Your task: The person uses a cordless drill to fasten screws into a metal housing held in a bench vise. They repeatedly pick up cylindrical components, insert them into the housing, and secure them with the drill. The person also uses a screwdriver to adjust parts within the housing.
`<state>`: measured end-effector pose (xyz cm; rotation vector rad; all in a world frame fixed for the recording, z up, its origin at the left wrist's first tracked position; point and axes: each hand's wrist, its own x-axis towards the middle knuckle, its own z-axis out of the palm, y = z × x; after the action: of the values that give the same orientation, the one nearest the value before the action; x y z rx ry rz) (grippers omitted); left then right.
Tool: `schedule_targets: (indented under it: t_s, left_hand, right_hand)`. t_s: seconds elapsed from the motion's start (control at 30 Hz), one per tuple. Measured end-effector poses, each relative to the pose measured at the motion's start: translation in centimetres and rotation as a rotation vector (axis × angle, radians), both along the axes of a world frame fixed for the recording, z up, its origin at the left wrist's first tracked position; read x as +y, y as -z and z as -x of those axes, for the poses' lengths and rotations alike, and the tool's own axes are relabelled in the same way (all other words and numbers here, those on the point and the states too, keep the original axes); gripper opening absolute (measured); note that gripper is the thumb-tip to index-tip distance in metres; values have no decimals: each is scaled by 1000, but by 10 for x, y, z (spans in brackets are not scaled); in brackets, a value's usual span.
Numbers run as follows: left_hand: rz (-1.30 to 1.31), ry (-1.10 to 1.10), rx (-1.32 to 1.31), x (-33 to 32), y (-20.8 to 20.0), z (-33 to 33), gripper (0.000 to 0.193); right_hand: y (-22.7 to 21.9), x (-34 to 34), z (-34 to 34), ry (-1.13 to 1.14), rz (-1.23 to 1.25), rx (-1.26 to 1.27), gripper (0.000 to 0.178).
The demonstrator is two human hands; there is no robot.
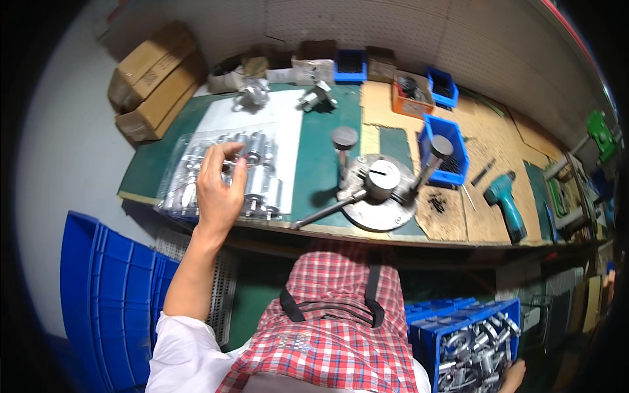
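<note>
My left hand is over a clear plastic tray holding several rows of silver cylindrical motors. Its fingers are bent, with a gap between thumb and forefinger, close to the motors at the tray's far side. I make out nothing held in it. Down at the lower right, my right hand is at the side of a blue bin heaped with silver metal parts. Its fingers are mostly hidden, so their grip does not show. Between the hands, a round metal fixture with a long dark lever stands on the bench.
Two silver castings lie on the bench's far side. A blue box of dark screws, loose screws and a teal power drill are right of the fixture. Cardboard boxes stand far left; blue crates are below.
</note>
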<state>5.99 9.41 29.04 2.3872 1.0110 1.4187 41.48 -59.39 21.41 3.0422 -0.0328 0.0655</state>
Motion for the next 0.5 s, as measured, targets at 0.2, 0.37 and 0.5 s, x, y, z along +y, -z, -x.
schedule_targets:
  t_s: [0.2, 0.37, 0.5]
  left_hand:
    - [123, -469, 429, 82, 11, 81, 27]
    - [440, -370, 427, 68, 0, 124, 39]
    - [363, -306, 660, 36, 47, 90, 59]
  right_hand:
    - [-49, 224, 21, -644, -518, 114, 23]
    - [-35, 281, 42, -762, -606, 242, 23]
    - [-31, 315, 51, -805, -562, 344, 21]
